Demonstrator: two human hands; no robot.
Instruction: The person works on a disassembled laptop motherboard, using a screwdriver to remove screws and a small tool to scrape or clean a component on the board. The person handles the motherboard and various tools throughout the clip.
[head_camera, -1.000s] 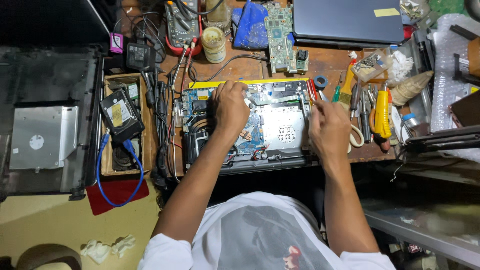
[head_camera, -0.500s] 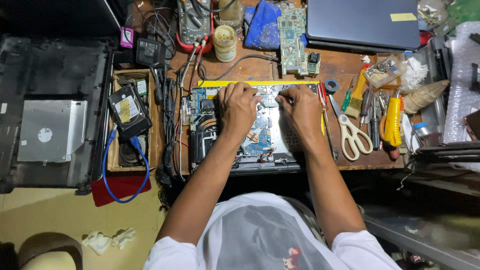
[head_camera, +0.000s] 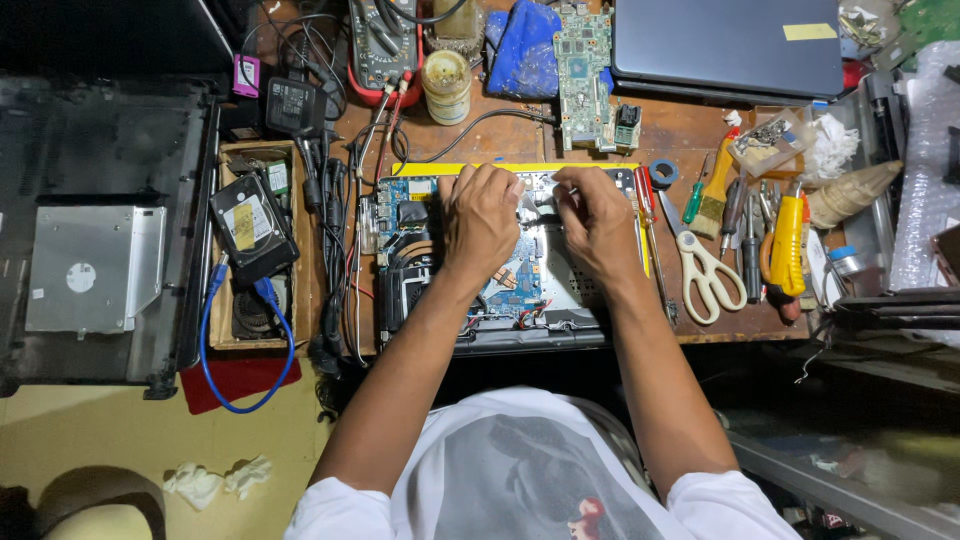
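Hovering over the opened laptop's (head_camera: 500, 270) far edge, left hand (head_camera: 482, 215) and right hand (head_camera: 598, 222) pinch inward on a small part between them, too hidden to identify.

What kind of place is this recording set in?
Probably an electronics repair bench: both hands work on an opened laptop's exposed circuit board, a multimeter with probe leads sits behind, and white-handled scissors lie among screwdrivers.

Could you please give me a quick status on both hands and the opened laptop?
Left hand and right hand close together over the opened laptop, fingertips on a small part. Grip unclear. Scissors and screwdrivers lie to the right, apart.
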